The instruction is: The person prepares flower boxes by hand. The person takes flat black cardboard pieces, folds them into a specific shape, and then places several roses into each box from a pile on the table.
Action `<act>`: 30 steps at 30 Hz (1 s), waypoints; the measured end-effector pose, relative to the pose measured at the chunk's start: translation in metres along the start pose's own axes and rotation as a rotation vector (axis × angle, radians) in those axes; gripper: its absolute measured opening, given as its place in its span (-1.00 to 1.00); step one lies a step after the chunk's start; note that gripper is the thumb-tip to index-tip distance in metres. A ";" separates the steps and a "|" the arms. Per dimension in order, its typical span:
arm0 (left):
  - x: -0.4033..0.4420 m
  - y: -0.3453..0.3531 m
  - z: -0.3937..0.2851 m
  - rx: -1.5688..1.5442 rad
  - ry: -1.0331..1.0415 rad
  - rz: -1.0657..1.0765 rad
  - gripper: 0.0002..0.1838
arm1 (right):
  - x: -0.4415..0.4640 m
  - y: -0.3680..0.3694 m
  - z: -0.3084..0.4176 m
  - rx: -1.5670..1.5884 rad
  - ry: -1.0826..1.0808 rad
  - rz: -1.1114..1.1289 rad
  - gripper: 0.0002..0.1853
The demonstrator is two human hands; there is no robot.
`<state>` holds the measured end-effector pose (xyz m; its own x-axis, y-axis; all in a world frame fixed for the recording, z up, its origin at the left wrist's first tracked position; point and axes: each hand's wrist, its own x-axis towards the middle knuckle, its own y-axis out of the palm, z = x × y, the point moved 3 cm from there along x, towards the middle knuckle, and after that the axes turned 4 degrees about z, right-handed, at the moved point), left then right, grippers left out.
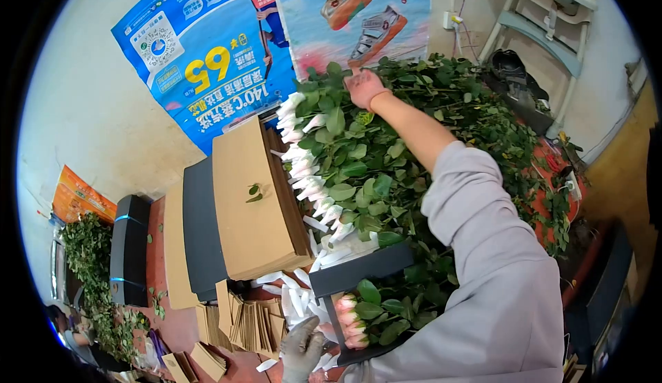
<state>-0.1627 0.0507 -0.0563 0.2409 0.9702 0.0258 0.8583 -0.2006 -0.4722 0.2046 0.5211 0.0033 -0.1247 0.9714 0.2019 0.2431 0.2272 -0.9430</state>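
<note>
My right hand [365,90] is bare and reaches far out over the leafy pile [386,148], beside the wall poster. Its fingers look spread, and nothing shows in them. Gloved, my left hand [302,350] is low in the view, loosely curled and empty, beside a dark box [362,270]. Pink roses [352,322] lie in that box with their leafy stems to the right. White-wrapped flower heads [302,163] line the left edge of the pile. Loose white sleeves [296,293] are scattered between the box and the cardboard.
Large cardboard sheets [252,197] are stacked left of the flowers, next to black sheets [200,224]. Small cardboard pieces [255,324] stand in front. A black bundle [129,252] and more greenery [93,259] are farther left. A white chair [538,31] is at upper right.
</note>
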 end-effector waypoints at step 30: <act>0.061 -0.042 -0.075 -0.881 0.340 -0.561 -0.56 | -0.317 -0.187 0.113 0.093 -0.289 -0.149 -0.49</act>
<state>-0.1499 0.1080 0.0308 -0.2890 0.8929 0.3452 0.8747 0.0997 0.4743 0.0898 0.1634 0.0854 -0.4226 0.8656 0.2686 0.1148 0.3452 -0.9315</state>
